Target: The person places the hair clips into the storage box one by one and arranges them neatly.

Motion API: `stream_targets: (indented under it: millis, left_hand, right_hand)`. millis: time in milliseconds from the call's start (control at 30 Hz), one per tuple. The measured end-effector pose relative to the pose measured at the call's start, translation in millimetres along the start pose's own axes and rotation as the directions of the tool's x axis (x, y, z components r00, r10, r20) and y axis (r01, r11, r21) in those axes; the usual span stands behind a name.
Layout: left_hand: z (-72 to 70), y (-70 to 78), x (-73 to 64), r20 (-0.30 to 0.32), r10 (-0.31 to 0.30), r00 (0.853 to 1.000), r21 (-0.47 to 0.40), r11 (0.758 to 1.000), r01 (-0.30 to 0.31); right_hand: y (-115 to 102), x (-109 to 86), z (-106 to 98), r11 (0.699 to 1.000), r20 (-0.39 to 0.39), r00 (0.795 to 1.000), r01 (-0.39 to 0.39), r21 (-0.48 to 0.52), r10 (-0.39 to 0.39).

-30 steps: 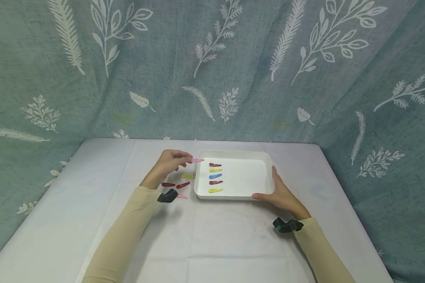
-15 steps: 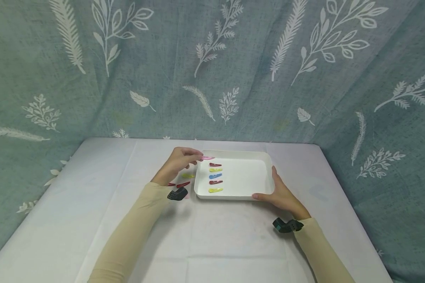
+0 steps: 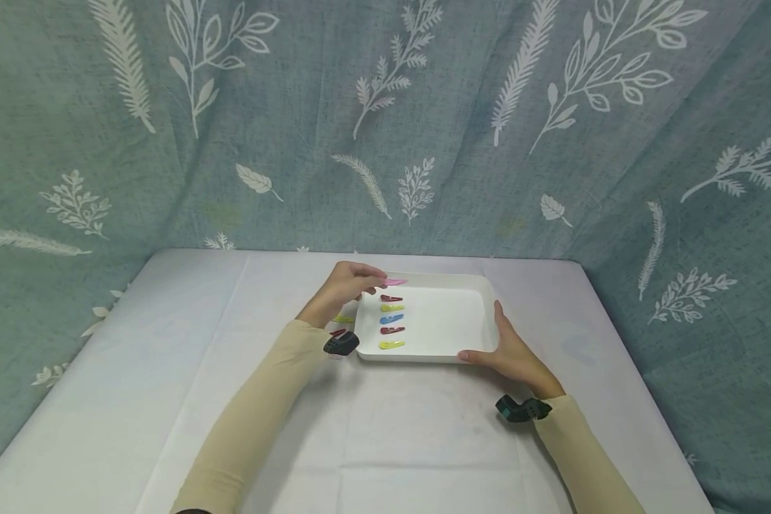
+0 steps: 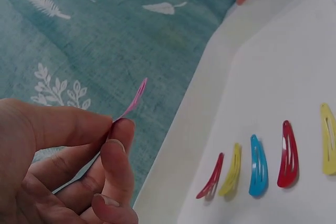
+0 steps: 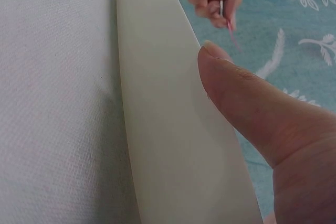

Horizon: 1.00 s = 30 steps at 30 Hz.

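Note:
A pink snap hair clip (image 3: pixel 395 282) is pinched between thumb and fingertips of my left hand (image 3: pixel 350 285), over the far left part of the white tray (image 3: pixel 450 314). Its slotted tip points away from the fingers in the left wrist view (image 4: pixel 137 98). Below it in the tray lies a column of clips: a red clip (image 3: pixel 391 298), a yellow clip (image 3: pixel 392 308), a blue clip (image 3: pixel 392 319), another red clip (image 3: pixel 392 330) and another yellow clip (image 3: pixel 392 345). My right hand (image 3: pixel 514 357) holds the tray's near right corner, thumb over the front rim, fingers along the side.
Left of the tray, a loose yellow clip (image 3: pixel 343 319) and a red clip (image 3: pixel 338 332) show partly behind the left forearm and its wrist camera (image 3: pixel 342 343). A white cloth (image 3: pixel 417 421) covers the table. Patterned teal fabric (image 3: pixel 295 143) hangs behind and at the sides.
My left hand has moved right and slightly away, bringing the pink clip from the tray's left rim to over its far left area. The right hand and tray stay in place.

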State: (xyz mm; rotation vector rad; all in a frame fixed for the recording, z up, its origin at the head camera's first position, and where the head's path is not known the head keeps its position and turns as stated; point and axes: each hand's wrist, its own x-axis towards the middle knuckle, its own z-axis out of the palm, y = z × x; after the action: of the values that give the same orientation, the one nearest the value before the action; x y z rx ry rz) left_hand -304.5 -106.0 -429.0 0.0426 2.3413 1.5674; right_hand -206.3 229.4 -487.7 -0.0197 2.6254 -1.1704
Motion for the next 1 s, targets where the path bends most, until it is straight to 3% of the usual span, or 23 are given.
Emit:
stream_targets:
  millis: [467,1000]
  left_hand:
    - [15.9,7.1,13.7,0.040,0.011,0.999,-0.001,1.000,-0.011]
    - [41.4,0.6,30.9,0.019,-0.053,0.998,0.055,0.997,0.052]
  right_hand:
    - [0,1.2,1,1.000,-0.001,1.000,-0.014,0.007,0.014]
    - [1,0.3,5,1.000,-0.016,1.000,-0.015,0.011,0.015]
